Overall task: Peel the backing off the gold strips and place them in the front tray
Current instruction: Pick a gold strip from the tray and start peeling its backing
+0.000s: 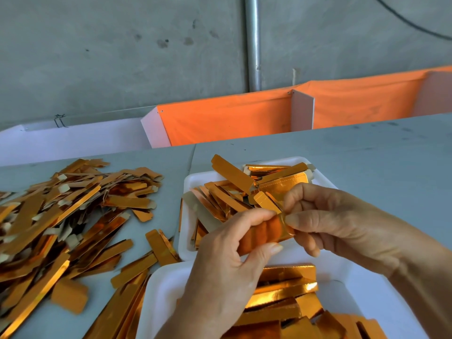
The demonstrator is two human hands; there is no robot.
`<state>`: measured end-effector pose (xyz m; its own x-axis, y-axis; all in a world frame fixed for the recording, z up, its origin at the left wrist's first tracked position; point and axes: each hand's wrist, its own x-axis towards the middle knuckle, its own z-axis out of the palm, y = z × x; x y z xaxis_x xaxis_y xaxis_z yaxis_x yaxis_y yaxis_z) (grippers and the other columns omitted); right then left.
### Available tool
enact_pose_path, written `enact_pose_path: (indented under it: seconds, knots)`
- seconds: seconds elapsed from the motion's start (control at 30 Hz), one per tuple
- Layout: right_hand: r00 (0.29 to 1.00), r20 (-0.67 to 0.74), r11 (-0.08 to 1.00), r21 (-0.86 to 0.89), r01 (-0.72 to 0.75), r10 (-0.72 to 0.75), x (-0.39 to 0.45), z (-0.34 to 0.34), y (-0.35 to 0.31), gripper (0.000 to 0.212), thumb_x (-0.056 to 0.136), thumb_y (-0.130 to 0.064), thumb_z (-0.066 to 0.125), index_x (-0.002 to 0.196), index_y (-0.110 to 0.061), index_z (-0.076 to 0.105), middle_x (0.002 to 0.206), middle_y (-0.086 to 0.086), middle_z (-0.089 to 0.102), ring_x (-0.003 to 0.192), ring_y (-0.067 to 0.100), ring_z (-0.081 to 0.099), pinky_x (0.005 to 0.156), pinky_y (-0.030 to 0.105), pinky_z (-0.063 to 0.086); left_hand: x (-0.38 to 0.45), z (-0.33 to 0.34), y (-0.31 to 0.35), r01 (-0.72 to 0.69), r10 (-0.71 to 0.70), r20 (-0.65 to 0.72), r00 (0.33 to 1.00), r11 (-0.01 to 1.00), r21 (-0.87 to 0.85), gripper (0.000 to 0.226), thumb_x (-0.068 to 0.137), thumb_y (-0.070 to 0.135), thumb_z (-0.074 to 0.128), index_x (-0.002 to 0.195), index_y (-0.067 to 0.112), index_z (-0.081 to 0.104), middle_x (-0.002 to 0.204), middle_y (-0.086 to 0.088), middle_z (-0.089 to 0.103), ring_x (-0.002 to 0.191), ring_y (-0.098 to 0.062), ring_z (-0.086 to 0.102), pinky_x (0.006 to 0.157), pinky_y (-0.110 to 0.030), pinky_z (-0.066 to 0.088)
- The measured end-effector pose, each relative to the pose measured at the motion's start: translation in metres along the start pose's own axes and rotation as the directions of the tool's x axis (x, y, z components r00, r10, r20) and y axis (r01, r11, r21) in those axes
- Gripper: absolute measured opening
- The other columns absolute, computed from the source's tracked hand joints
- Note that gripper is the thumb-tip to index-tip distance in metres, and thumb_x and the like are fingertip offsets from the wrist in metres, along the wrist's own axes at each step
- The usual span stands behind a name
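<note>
Head view: at the left of the frame a loose pile of gold strips, too many to count, flat, narrow and mirror-shiny, sprawls over the grey table. Two white trays sit at centre: the far tray and the near tray, both holding shiny strips. Between them, the left hand curls thumb and fingers round one held strip; the right hand pinches its right end with curled fingers.
</note>
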<state>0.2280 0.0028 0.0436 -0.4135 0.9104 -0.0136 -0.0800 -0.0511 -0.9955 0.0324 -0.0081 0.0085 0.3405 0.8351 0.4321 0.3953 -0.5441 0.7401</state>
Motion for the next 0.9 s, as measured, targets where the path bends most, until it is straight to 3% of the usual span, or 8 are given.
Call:
enact_pose_path:
  seconds: [0.13, 0.3, 0.5, 0.63, 0.9]
  knots:
    - [0.998, -0.062, 0.986, -0.167, -0.024, 0.014, -0.0004, 0.0032, -0.0014, 0.016, 0.069, -0.012, 0.065, 0.084, -0.008, 0.059, 0.056, 0.009, 0.055, 0.046, 0.015, 0.05, 0.048, 0.021, 0.045, 0.0, 0.0012, 0.0001, -0.003, 0.003, 0.018, 1.0, 0.999, 0.044, 0.037, 0.079, 0.042, 0.062, 0.112, 0.054, 0.051, 0.108, 0.033, 0.059, 0.107, 0.009, 0.054, 0.085, -0.005, 0.041]
    - [0.996, -0.085, 0.988, -0.15, -0.029, 0.016, -0.0004, 0.0026, -0.0025, 0.011, 0.088, 0.004, 0.057, 0.084, -0.007, 0.058, 0.057, 0.009, 0.054, 0.048, 0.017, 0.05, 0.048, 0.022, 0.045, 0.0008, 0.0011, -0.0006, 0.006, -0.006, 0.018, 1.0, 1.0, 0.017, 0.035, 0.079, 0.043, 0.062, 0.112, 0.051, 0.054, 0.107, 0.03, 0.061, 0.107, 0.007, 0.055, 0.084, -0.004, 0.041]
    - [0.997, -0.069, 0.996, -0.081, -0.025, 0.019, -0.0006, 0.0022, -0.0019, 0.011, 0.075, -0.004, 0.06, 0.086, -0.006, 0.059, 0.058, 0.008, 0.054, 0.048, 0.016, 0.052, 0.047, 0.021, 0.046, 0.0007, 0.0015, -0.0035, 0.012, -0.011, 0.017, 1.0, 1.0, -0.026, 0.032, 0.083, 0.031, 0.07, 0.107, 0.044, 0.054, 0.105, 0.027, 0.064, 0.106, 0.006, 0.057, 0.084, -0.005, 0.041]
    - [0.996, -0.082, 0.995, -0.1, -0.025, 0.016, -0.001, 0.0018, -0.0021, 0.009, 0.085, 0.003, 0.058, 0.087, -0.005, 0.058, 0.057, 0.008, 0.054, 0.049, 0.016, 0.053, 0.046, 0.021, 0.046, -0.0002, 0.0014, -0.002, -0.002, 0.002, 0.014, 1.0, 1.0, -0.024, 0.026, 0.083, 0.035, 0.067, 0.104, 0.044, 0.054, 0.103, 0.026, 0.064, 0.105, 0.006, 0.057, 0.081, -0.003, 0.04]
    - [0.991, -0.127, 0.949, -0.316, 0.002, -0.044, 0.0038, 0.0051, 0.0057, 0.011, 0.087, 0.004, 0.055, 0.09, -0.007, 0.057, 0.056, 0.006, 0.06, 0.049, 0.012, 0.057, 0.051, 0.017, 0.047, -0.0009, 0.0018, -0.0012, -0.1, 0.095, 0.032, 0.995, 0.97, 0.221, 0.027, 0.088, 0.027, 0.065, 0.106, 0.042, 0.052, 0.091, 0.04, 0.051, 0.095, 0.012, 0.05, 0.072, 0.0, 0.036]
